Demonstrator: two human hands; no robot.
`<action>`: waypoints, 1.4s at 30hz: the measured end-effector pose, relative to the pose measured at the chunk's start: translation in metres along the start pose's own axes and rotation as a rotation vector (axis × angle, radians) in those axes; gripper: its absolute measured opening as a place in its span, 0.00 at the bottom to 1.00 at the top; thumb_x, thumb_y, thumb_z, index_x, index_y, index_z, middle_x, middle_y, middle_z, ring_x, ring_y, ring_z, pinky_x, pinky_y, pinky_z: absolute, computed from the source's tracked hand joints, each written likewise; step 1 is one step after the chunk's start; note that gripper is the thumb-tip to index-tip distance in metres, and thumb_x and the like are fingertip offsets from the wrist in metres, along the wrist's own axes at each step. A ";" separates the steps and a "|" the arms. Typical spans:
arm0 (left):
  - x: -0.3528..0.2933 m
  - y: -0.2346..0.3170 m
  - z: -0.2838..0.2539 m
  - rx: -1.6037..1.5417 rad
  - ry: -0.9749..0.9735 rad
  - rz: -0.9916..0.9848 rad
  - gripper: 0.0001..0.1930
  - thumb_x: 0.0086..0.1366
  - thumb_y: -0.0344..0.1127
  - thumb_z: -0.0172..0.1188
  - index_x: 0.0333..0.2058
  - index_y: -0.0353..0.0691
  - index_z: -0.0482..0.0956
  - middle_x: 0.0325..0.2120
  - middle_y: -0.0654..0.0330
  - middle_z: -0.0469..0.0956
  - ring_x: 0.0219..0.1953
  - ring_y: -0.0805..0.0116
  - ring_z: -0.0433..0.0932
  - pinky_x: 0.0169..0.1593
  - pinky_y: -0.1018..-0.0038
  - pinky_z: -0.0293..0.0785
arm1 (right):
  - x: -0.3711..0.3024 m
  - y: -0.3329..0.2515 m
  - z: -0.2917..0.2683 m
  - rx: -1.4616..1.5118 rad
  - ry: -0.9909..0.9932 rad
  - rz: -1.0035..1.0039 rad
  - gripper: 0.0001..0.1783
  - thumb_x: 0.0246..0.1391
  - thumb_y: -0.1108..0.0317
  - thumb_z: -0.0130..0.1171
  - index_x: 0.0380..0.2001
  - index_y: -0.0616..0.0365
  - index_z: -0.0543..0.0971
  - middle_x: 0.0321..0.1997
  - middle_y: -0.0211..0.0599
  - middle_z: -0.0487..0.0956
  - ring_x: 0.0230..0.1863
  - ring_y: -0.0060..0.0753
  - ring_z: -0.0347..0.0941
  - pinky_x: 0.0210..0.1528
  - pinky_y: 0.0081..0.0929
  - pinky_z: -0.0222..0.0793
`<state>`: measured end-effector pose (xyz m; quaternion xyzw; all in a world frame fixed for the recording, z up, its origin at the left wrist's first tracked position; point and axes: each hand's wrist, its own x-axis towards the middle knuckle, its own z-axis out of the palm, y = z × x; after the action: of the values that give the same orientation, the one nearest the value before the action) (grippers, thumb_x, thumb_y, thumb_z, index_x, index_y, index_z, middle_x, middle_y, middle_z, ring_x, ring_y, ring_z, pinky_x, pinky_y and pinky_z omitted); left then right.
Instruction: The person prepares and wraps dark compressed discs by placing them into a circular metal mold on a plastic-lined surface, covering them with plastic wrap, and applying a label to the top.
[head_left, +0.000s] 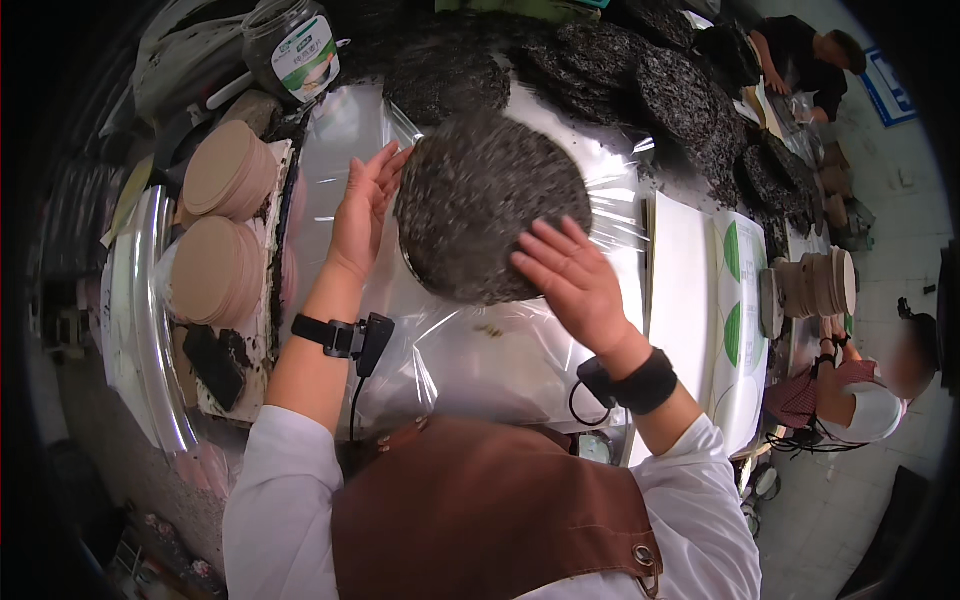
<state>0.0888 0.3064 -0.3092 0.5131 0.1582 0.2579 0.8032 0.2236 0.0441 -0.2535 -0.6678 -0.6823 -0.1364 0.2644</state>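
Plastic film under dark disc; left grip, right grip loosely spread, clasping nothing; grey floor beyond.

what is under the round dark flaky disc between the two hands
Clear, shiny plastic film shows around the dark disc. What lies directly beneath is covered, and whether the disc touches the film cannot be told.

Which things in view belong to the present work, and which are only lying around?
Apparently in the work:
dark round disc, between left hand and right hand
clear film beneath

Apparently lying around:
jar
stacked tan discs
printed sheets
dark lump
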 end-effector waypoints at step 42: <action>-0.140 -0.021 -0.005 0.131 0.325 -0.039 0.58 0.49 0.47 0.77 0.68 0.32 0.45 0.65 0.44 0.56 0.62 0.55 0.64 0.63 0.58 0.65 | 0.002 -0.053 0.090 0.072 -0.558 0.070 0.40 0.58 0.30 0.41 0.69 0.35 0.61 0.74 0.47 0.54 0.73 0.68 0.44 0.67 0.74 0.39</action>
<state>-0.0227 0.2223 -0.3316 0.5128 0.3125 0.3109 0.7367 0.1549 0.0906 -0.3177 -0.6929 -0.7096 0.0862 0.0943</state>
